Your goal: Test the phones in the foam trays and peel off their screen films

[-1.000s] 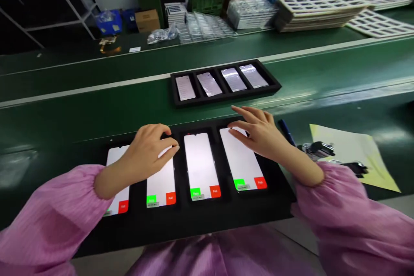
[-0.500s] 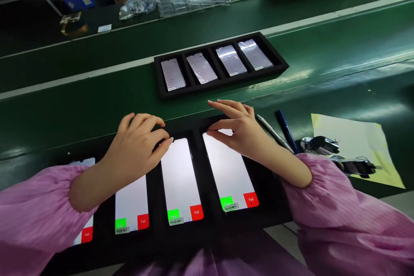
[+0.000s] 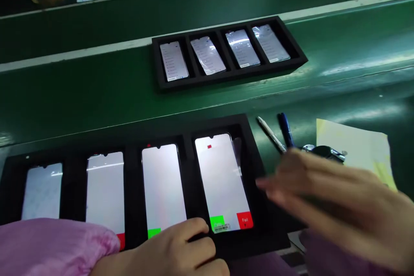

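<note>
Head view: left hand [image 3: 181,252] rests curled on the near rim of the black tray [image 3: 258,155], holding nothing. Right hand [image 3: 326,198], blurred, hovers open beside the rightmost phone [image 3: 221,181] at the table's near edge. Phones look stiff, slick, breakable; best gripped by their side edges.

A bare strip of green worktop [image 3: 97,95] runs open between the near tray [image 3: 255,155] and the far tray [image 3: 226,78]. Right of the near tray, two pens [image 3: 278,131], a clip [image 3: 323,152] and a yellow paper [image 3: 359,146] crowd the way. Far left, beyond the white line, the worktop lies free.
</note>
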`<state>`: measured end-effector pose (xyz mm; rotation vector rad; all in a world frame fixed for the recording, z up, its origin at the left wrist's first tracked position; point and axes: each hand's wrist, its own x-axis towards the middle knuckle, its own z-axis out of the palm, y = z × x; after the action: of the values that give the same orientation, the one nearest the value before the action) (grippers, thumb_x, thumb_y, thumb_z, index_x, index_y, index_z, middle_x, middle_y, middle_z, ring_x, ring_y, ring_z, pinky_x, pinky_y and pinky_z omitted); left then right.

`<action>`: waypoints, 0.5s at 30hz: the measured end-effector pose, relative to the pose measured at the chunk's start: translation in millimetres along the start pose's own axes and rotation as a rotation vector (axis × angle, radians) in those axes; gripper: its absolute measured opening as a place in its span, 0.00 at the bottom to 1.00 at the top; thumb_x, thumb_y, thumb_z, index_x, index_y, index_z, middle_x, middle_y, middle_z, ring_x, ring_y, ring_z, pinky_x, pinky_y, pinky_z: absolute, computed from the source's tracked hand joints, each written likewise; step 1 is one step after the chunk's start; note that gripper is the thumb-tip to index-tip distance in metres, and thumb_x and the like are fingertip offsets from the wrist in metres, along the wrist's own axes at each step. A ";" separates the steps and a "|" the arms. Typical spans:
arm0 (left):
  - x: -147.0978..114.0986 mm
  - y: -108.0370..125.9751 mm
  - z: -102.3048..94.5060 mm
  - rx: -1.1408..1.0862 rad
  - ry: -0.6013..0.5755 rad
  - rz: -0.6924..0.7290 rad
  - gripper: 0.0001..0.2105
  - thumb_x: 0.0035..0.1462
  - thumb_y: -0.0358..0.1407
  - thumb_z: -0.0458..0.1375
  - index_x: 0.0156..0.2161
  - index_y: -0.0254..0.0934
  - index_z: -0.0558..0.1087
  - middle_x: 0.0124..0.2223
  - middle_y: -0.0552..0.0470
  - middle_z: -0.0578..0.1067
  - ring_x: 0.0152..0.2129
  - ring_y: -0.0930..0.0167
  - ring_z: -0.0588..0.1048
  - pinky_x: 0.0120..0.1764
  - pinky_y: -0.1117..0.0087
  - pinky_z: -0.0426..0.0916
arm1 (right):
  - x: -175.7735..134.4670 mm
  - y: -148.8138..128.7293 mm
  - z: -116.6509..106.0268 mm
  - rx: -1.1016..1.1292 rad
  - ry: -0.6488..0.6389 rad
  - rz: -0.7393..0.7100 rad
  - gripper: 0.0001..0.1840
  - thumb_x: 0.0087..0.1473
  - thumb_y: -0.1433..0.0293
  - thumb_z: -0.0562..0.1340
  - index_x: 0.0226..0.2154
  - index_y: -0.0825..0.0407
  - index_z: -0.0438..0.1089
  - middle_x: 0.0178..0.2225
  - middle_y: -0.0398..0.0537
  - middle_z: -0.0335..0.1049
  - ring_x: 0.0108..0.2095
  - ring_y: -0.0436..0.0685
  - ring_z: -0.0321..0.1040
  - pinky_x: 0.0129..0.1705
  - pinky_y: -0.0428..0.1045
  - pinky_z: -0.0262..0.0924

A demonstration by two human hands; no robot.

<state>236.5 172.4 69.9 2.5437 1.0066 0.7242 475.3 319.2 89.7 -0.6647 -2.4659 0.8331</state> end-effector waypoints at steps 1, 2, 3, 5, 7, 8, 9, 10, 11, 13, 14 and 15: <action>1.1 -1.4 -4.6 0.027 0.000 -0.015 0.20 0.69 0.22 0.52 0.25 0.37 0.70 0.23 0.61 0.66 0.20 0.77 0.60 0.36 0.72 0.71 | 11.8 11.6 -0.9 -0.017 0.042 0.026 0.07 0.70 0.68 0.61 0.43 0.43 0.76 0.34 0.44 0.74 0.32 0.54 0.71 0.30 0.51 0.67; 3.1 -4.1 -11.1 0.058 0.005 -0.031 0.18 0.69 0.22 0.52 0.26 0.37 0.72 0.24 0.60 0.68 0.21 0.77 0.62 0.36 0.71 0.71 | 23.6 21.9 0.4 -0.035 0.063 0.031 0.08 0.69 0.69 0.62 0.46 0.43 0.77 0.36 0.45 0.74 0.35 0.55 0.72 0.34 0.52 0.68; 5.9 -8.0 -18.7 0.092 -0.002 -0.046 0.16 0.68 0.22 0.53 0.30 0.37 0.75 0.26 0.60 0.70 0.23 0.76 0.65 0.36 0.69 0.71 | 34.3 30.4 3.4 -0.067 0.078 0.005 0.08 0.69 0.68 0.63 0.47 0.44 0.78 0.37 0.46 0.74 0.36 0.56 0.71 0.36 0.53 0.67; 13.3 -19.9 -34.5 0.192 0.002 -0.084 0.13 0.68 0.23 0.54 0.40 0.36 0.80 0.31 0.57 0.76 0.28 0.73 0.71 0.39 0.64 0.70 | 50.3 41.9 12.9 -0.198 0.087 -0.052 0.08 0.69 0.64 0.64 0.45 0.46 0.80 0.38 0.49 0.72 0.38 0.58 0.68 0.40 0.56 0.65; 22.0 -36.5 -47.3 0.349 0.044 -0.160 0.10 0.68 0.25 0.56 0.43 0.34 0.80 0.35 0.53 0.77 0.32 0.68 0.73 0.39 0.60 0.68 | 57.9 47.0 22.6 -0.335 0.090 -0.087 0.13 0.70 0.59 0.63 0.44 0.47 0.81 0.39 0.51 0.72 0.38 0.60 0.65 0.41 0.56 0.61; 26.3 -45.8 -51.5 0.429 0.049 -0.204 0.09 0.68 0.26 0.57 0.44 0.33 0.80 0.36 0.51 0.77 0.33 0.67 0.72 0.38 0.58 0.67 | 59.0 47.7 26.2 -0.392 0.094 -0.092 0.14 0.70 0.58 0.62 0.43 0.47 0.81 0.39 0.52 0.72 0.38 0.60 0.64 0.41 0.56 0.59; 30.5 -55.3 -54.1 0.496 0.048 -0.249 0.08 0.68 0.28 0.57 0.44 0.33 0.80 0.37 0.49 0.76 0.33 0.65 0.71 0.37 0.58 0.66 | 58.8 47.7 28.7 -0.440 0.095 -0.095 0.16 0.71 0.58 0.61 0.41 0.47 0.81 0.39 0.52 0.71 0.38 0.60 0.64 0.40 0.56 0.57; 34.4 -64.2 -55.0 0.543 0.036 -0.290 0.08 0.69 0.30 0.57 0.44 0.33 0.81 0.38 0.48 0.76 0.33 0.64 0.70 0.36 0.58 0.64 | 57.8 47.3 30.2 -0.474 0.089 -0.100 0.16 0.71 0.58 0.60 0.41 0.48 0.81 0.39 0.52 0.71 0.38 0.60 0.63 0.40 0.56 0.55; 38.0 -72.4 -54.5 0.568 0.013 -0.324 0.10 0.70 0.32 0.57 0.44 0.34 0.81 0.38 0.47 0.75 0.34 0.63 0.69 0.36 0.58 0.63 | 56.3 46.8 30.8 -0.493 0.088 -0.108 0.16 0.72 0.59 0.60 0.41 0.49 0.81 0.39 0.52 0.71 0.37 0.60 0.62 0.39 0.56 0.54; 44.2 -85.3 -50.5 0.563 -0.023 -0.369 0.11 0.71 0.35 0.56 0.43 0.36 0.82 0.41 0.45 0.75 0.36 0.62 0.68 0.37 0.58 0.62 | 52.8 46.7 30.5 -0.485 0.090 -0.113 0.15 0.72 0.62 0.60 0.42 0.50 0.81 0.38 0.52 0.71 0.36 0.59 0.61 0.38 0.56 0.53; 46.8 -90.1 -47.6 0.546 -0.035 -0.380 0.11 0.70 0.36 0.56 0.42 0.37 0.82 0.42 0.45 0.75 0.37 0.62 0.68 0.38 0.57 0.62 | 51.2 47.4 30.2 -0.459 0.094 -0.109 0.14 0.72 0.63 0.60 0.43 0.50 0.81 0.38 0.52 0.71 0.36 0.58 0.61 0.38 0.55 0.54; 49.1 -94.0 -44.7 0.526 -0.041 -0.382 0.10 0.70 0.36 0.58 0.41 0.37 0.82 0.43 0.44 0.75 0.38 0.62 0.68 0.39 0.57 0.62 | 49.6 48.5 30.0 -0.427 0.101 -0.102 0.13 0.71 0.63 0.61 0.44 0.49 0.81 0.38 0.52 0.71 0.36 0.58 0.61 0.38 0.55 0.55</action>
<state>190.9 277.6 80.8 2.6244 1.7971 0.3253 434.3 368.4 49.6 -0.6958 -2.5780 0.2257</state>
